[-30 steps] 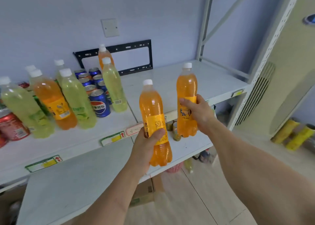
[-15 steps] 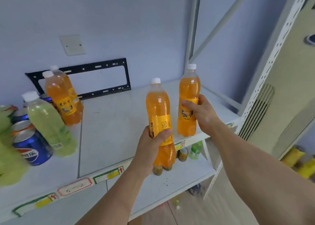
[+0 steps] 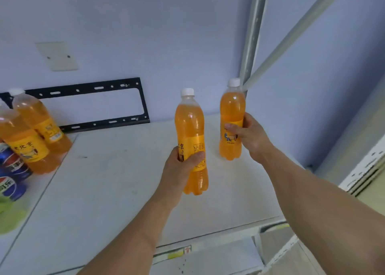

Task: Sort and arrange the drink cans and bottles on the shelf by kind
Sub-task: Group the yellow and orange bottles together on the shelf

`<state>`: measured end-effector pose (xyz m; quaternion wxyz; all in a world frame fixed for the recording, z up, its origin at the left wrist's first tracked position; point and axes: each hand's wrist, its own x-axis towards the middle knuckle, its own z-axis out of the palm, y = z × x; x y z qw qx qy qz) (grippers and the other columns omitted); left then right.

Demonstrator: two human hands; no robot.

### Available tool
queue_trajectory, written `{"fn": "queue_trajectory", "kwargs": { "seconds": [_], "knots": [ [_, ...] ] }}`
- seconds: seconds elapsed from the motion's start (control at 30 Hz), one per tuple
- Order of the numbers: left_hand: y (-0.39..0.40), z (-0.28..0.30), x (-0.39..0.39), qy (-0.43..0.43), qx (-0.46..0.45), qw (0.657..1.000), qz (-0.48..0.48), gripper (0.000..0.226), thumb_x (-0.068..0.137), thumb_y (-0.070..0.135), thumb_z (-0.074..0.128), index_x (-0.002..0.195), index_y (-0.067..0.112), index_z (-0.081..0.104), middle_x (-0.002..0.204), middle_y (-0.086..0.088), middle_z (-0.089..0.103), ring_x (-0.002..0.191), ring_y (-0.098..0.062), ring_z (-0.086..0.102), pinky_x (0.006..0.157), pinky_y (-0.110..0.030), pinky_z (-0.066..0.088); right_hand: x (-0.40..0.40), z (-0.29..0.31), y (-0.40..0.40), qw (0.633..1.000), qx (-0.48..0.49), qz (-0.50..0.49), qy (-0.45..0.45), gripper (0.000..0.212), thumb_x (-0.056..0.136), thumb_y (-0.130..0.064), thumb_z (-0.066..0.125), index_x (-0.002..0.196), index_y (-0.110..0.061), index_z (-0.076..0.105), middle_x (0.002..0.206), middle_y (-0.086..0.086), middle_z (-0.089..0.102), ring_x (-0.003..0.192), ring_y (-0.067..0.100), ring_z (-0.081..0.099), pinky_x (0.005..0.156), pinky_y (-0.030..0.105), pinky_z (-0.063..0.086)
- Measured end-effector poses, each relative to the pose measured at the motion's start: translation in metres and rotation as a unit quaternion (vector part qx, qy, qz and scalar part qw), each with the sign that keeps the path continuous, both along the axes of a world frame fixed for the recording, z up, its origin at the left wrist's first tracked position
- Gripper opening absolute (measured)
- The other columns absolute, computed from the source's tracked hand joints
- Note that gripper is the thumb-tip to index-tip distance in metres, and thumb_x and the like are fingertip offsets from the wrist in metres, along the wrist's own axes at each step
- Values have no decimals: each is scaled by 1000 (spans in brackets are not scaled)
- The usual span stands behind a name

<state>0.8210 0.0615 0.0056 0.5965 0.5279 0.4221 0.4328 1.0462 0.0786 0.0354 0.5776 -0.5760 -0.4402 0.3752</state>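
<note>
Two orange bottles in hand, both upright with white caps, centre of the frame. Left hand [image 3: 183, 162] is clasped round the label of the nearer orange bottle [image 3: 192, 141], fingers and thumb wrapped, base seemingly clear of the shelf [image 3: 116, 181]. Right hand [image 3: 246, 134] grips the farther orange bottle [image 3: 231, 118] at its label, toward the right of the frame beside the grey upright post [image 3: 253, 35]; whether its base touches the shelf cannot be told. Held at mid-body, probably to keep each vertical for setting down. Two more orange bottles [image 3: 27, 137] of the same kind stand at the left edge, touching one another, with blue cans [image 3: 11, 170] just in front and something green [image 3: 10, 214], blurred, at lower left. Wide bare shelf lies between that group and the held pair; judged purpose: gathering orange bottles together, apart from the cans. Black metal bracket [image 3: 89, 106] leans at the back wall; pale wall plate [image 3: 57, 56], upper left.
</note>
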Motion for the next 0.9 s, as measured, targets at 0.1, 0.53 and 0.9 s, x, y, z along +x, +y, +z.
{"fn": "queue_trajectory", "kwargs": {
  "seconds": [0.1, 0.53, 0.9],
  "knots": [
    [19, -1, 25, 12, 1, 1000, 23, 48, 70, 43, 81, 112, 31, 62, 102, 5, 74, 96, -18, 71, 84, -40, 56, 29, -6, 30, 1000, 4, 25, 4, 49, 83, -23, 78, 127, -24, 57, 114, 0, 70, 101, 21, 69, 89, 45, 56],
    [92, -13, 74, 55, -7, 997, 62, 43, 77, 32, 82, 113, 32, 60, 105, 6, 72, 97, -17, 69, 84, -38, 56, 78, -37, 95, 999, 4, 46, 19, 48, 85, -25, 76, 127, -30, 53, 114, -4, 68, 104, 18, 67, 89, 43, 55],
    [130, -18, 112, 119, 52, 990, 61, 60, 75, 30, 85, 125, 31, 53, 112, 10, 64, 104, -16, 63, 85, -33, 53, 73, -55, 43, 830, -294, 7, -474, 41, 97, -28, 51, 137, -17, 50, 135, 4, 51, 121, 26, 52, 94, 35, 46]
  ]
}}
